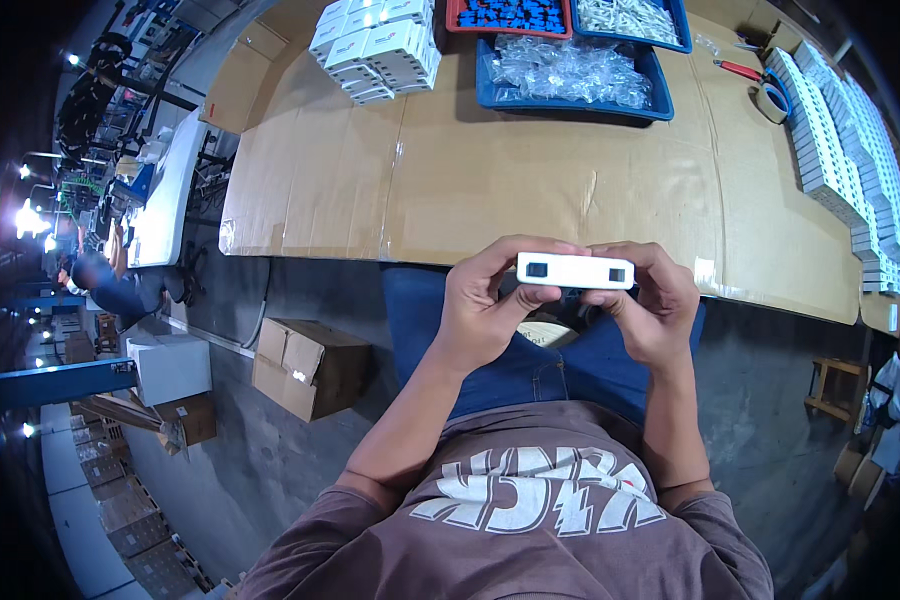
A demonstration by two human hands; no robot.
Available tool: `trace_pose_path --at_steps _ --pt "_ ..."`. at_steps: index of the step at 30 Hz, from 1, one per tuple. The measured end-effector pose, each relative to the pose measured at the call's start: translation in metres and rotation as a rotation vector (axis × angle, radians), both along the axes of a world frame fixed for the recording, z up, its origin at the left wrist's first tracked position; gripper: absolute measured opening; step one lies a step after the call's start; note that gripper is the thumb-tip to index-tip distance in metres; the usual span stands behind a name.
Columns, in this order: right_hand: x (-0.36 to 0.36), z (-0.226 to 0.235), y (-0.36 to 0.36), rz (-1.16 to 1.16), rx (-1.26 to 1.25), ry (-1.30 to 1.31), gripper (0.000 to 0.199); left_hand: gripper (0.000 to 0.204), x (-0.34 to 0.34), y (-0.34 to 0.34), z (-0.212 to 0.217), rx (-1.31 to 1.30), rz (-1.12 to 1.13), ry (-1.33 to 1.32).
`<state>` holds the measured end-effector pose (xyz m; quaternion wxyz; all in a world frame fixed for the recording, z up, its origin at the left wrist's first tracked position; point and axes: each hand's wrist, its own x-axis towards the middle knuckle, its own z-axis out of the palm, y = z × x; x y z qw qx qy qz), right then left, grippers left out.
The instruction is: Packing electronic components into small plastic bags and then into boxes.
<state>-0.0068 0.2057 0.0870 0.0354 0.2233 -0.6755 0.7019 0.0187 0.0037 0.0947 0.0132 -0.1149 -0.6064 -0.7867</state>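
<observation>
Nearest the camera: brown printed shirt [530, 500] of the person filled the lower edge; both bare forearms rose from it toward the middle of the view.
Held thing: small white oblong plastic box [575, 270] with two dark rectangular openings on the face turned toward the camera; it sat between both hands, above the lap in blue jeans [530, 365], just short of the counter's near edge.
Left hand [485, 315]: grip closed on the box's left end; thumb lay under the near face, fingers curled over the top.
Right hand [650, 310]: grip closed on the box's right end; fingertips wrapped over its top edge, thumb beneath.
Long axis: ran left to right across the view, roughly level, parallel to the counter edge; the face with openings pointed back at the person.
Handling, as a judgement: looked light and rigid, with a smooth shell that could slip; pinching it by the two short ends seemed safest, leaving the openings uncovered.
Counter [530, 190]: covered in brown cardboard; a stack of small white boxes [375, 50] lay at its far left; a blue tray of clear bagged parts [570, 75] lay far centre; rows of white boxes [850, 150] lined the right side; a red-handled tool [740, 68] rested near them.
Floor: cardboard carton [310, 365] stood to the left, well apart from the hands.
</observation>
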Motion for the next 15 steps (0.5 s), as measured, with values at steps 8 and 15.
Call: trace_pose_path --at_steps 8,15 --pt "-0.011 -0.019 -0.013 -0.078 -0.19 -0.37 0.033 0.072 -0.02 -0.001 -0.039 0.381 -0.116 -0.632" --pt "-0.019 -0.039 -0.012 -0.031 -0.163 -0.374 0.04 0.053 -0.004 0.005 -0.083 0.931 -0.558 -0.913"
